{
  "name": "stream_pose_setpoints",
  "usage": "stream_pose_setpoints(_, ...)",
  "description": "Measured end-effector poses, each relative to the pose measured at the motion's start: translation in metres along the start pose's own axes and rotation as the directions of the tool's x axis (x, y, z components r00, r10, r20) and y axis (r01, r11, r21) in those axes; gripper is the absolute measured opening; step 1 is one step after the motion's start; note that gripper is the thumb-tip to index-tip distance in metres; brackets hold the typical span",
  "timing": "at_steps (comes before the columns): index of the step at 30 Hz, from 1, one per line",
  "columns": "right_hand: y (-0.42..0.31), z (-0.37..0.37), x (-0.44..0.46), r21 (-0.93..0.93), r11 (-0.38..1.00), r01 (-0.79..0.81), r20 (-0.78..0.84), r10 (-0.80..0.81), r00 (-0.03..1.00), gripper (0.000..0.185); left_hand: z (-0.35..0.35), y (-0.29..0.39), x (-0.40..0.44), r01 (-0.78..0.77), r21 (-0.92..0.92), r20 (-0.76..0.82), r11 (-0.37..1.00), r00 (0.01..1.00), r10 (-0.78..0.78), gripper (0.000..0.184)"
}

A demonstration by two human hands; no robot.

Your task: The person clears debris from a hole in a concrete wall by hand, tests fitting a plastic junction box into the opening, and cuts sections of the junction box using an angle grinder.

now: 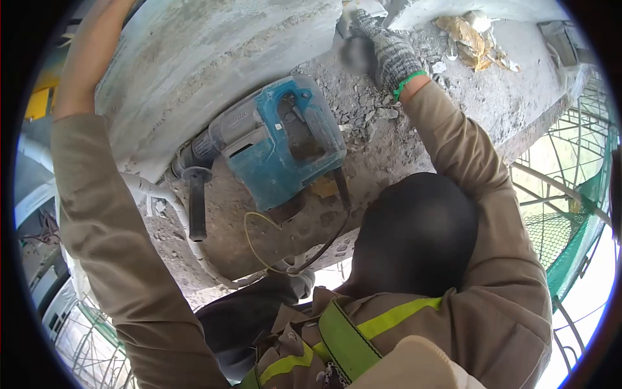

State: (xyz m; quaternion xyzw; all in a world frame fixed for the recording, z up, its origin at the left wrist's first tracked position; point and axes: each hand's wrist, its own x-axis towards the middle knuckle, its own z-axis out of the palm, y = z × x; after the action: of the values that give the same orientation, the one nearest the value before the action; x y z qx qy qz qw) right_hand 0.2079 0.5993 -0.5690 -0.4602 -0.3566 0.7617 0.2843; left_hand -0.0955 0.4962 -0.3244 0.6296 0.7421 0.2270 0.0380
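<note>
My right hand (pixel 392 57), in a grey knitted glove with a green cuff, reaches to the concrete edge at the top. Its fingers are curled at a pale, block-like piece (pixel 374 8), and what they grip is largely hidden. Beside the glove is a blurred dark round shape (pixel 358 55) that I cannot identify. At upper left, my bare left forearm runs past the concrete and out of frame, with the hand cut off. A teal and grey rotary hammer (pixel 278 139) lies between my arms against the concrete, untouched, its black side handle (pixel 197 204) pointing down.
Broken concrete rubble (pixel 369 117) covers the ledge near the hammer. Crumpled brown paper (pixel 473 42) lies at upper right. A black cable (pixel 324 246) and a pale hose (pixel 175 201) trail over the floor. My black-clad knee (pixel 414 233) is close by; green netting (pixel 564 240) and scaffolding border the right.
</note>
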Motion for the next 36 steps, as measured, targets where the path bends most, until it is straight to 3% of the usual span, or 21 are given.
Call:
stream_pose_setpoints(1, -0.001, 0.001, 0.0, 0.055, 0.995, -0.082, -0.057, 0.085, 0.995, 0.033, -0.001, 0.004, 0.0, -0.001, 0.005, -0.007, 1.0, 1.0, 0.001, 0.042)
stream_pose_setpoints(6, -0.008, -0.001, -0.007, -0.056, 0.998, -0.036, -0.079, 0.032, 0.996, 0.038, 0.001, 0.0, -0.005, -0.015, 0.027, -0.02, 1.0, 1.0, 0.015, 0.043)
stream_pose_setpoints(9, -0.015, -0.007, -0.005, -0.305, 0.951, -0.046, -0.156, -0.002, 0.988, 0.047, 0.002, 0.0, -0.006, -0.066, 0.051, -0.055, 0.996, 0.996, 0.069, 0.043)
stream_pose_setpoints(17, -0.018, -0.015, -0.001, -0.384, 0.923, -0.022, -0.105, -0.019, 0.994, 0.049, 0.003, 0.004, -0.001, 0.048, -0.023, -0.025, 0.999, 0.999, -0.048, 0.042)
stream_pose_setpoints(20, -0.014, -0.023, 0.007, -0.33, 0.944, -0.004, -0.051, -0.013, 0.999, 0.049, -0.003, -0.032, 0.012, -0.182, -0.089, 0.034, 0.979, 0.982, 0.185, 0.065)
stream_pose_setpoints(26, -0.01, -0.03, 0.001, -0.213, 0.975, 0.061, 0.027, -0.057, 0.998, 0.054, -0.001, -0.035, 0.013, -0.139, -0.045, -0.004, 0.989, 0.99, 0.139, 0.065)
stream_pose_setpoints(29, -0.007, -0.03, 0.003, -0.18, 0.982, 0.06, 0.014, -0.058, 0.998, 0.047, 0.003, -0.047, 0.016, -0.129, -0.013, -0.035, 0.992, 0.991, 0.128, 0.063)
stream_pose_setpoints(34, -0.011, -0.033, -0.004, -0.173, 0.984, 0.038, 0.083, -0.024, 0.996, 0.047, 0.005, -0.061, 0.019, -0.116, 0.015, -0.065, 0.993, 0.991, 0.117, 0.061)
stream_pose_setpoints(36, -0.016, -0.031, -0.018, -0.223, 0.967, 0.124, 0.091, -0.106, 0.99, 0.043, 0.006, -0.063, 0.017, -0.11, 0.009, -0.075, 0.994, 0.991, 0.111, 0.061)
